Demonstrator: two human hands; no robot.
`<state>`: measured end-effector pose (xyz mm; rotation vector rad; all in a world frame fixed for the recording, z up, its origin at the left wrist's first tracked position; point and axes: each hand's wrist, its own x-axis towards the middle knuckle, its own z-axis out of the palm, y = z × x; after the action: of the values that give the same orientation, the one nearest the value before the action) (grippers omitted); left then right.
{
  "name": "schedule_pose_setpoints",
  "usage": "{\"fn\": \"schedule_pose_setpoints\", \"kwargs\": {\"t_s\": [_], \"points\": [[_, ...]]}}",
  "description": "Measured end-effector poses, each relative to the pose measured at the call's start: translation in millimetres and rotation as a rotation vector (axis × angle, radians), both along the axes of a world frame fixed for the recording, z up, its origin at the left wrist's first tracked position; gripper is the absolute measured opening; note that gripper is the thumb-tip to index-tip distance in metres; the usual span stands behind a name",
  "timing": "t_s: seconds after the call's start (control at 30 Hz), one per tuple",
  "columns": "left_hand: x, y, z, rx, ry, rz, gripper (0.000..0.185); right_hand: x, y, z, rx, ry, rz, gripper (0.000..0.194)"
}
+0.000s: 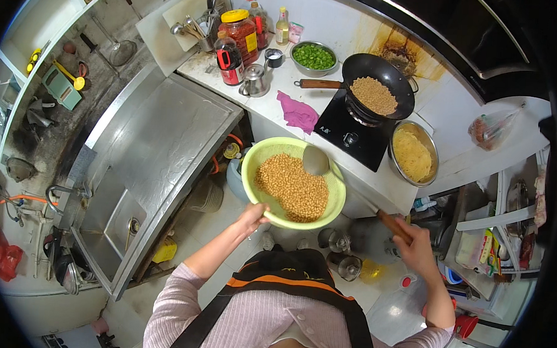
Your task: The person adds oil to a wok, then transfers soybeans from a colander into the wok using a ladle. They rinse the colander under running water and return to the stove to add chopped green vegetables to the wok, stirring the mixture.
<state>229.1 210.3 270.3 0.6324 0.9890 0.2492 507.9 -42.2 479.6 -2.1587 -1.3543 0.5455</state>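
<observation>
My left hand [253, 215] grips the near rim of a yellow-green plastic colander [252, 161]. A heap of soybeans [293, 186] lies inside, spread toward its near side. My right hand [412, 242] is closed around the wooden handle of a metal ladle [316, 160]. The ladle's bowl rests over the far right part of the colander, its rounded back turned up above the beans. Beyond, a black wok [402, 86] with a wooden handle sits on a black gas hob [356, 140]. More soybeans [373, 95] lie in the wok.
A metal bowl of chopped greens [314, 56] and a metal basin of yellow shreds [411, 155] flank the wok. On the counter are a purple cloth [297, 111], a metal pot [255, 80], a dark sauce bottle [228, 60] and a yellow-lidded jar [240, 35]. Left is a steel sink [122, 220].
</observation>
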Motion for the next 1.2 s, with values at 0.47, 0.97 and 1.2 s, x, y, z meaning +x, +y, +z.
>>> {"fn": "schedule_pose_setpoints", "kwargs": {"t_s": [0.47, 0.97, 1.2], "points": [[2.9, -14.1, 49.4, 0.362, 0.09, 0.042, 0.033, -24.8, 2.4, -68.9, -0.037, 1.067, -0.354, 0.043], [59.8, 28.4, 84.3, 0.179, -0.13, -0.013, 0.023, 4.0, -22.4, -24.5, 0.143, 1.078, -0.49, 0.043], [126.8, 37.1, 86.9, 0.151, -0.137, -0.067, 0.021, 57.5, -31.4, -6.0, 0.173, 1.019, -0.491, 0.042]]}}
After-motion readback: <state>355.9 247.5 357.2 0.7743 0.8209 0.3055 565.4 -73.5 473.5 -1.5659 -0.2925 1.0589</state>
